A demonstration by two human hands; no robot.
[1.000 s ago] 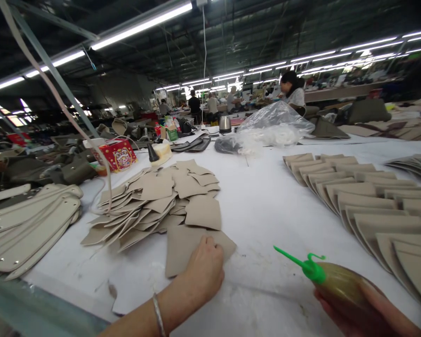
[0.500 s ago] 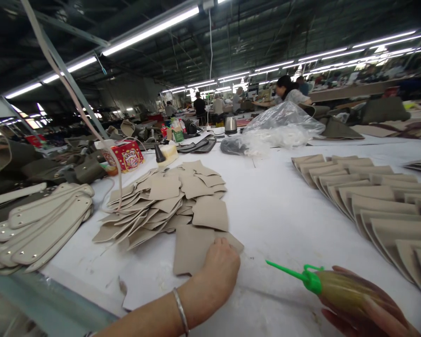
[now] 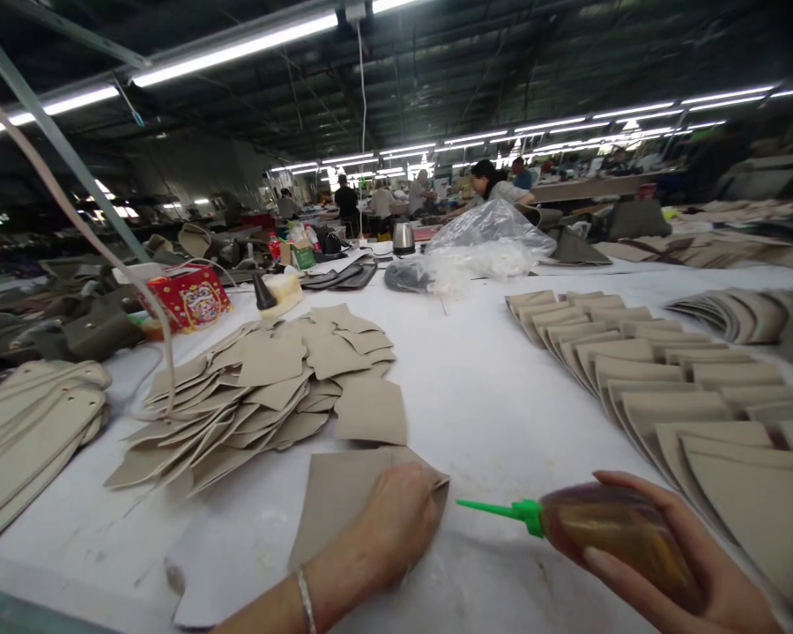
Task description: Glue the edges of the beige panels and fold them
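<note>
Close to the worktop's (image 3: pixel 466 396) near edge, a tan leather-like panel (image 3: pixel 330 493) lies partly under the left hand (image 3: pixel 403 519), whose bunched fingers grip its right corner, apparently to steady it. The right hand (image 3: pixel 717 563) clasps an amber squeeze bottle (image 3: pixel 614 533) nearly level, likely keeping its green nozzle (image 3: pixel 529 516) facing that corner.

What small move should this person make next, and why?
Perhaps ease the bottle leftward, bringing its green nozzle to the beige piece: the left hand is on that piece, while the right hand holds the bottle with its nozzle pointing that way, just short of it in this view.
</note>
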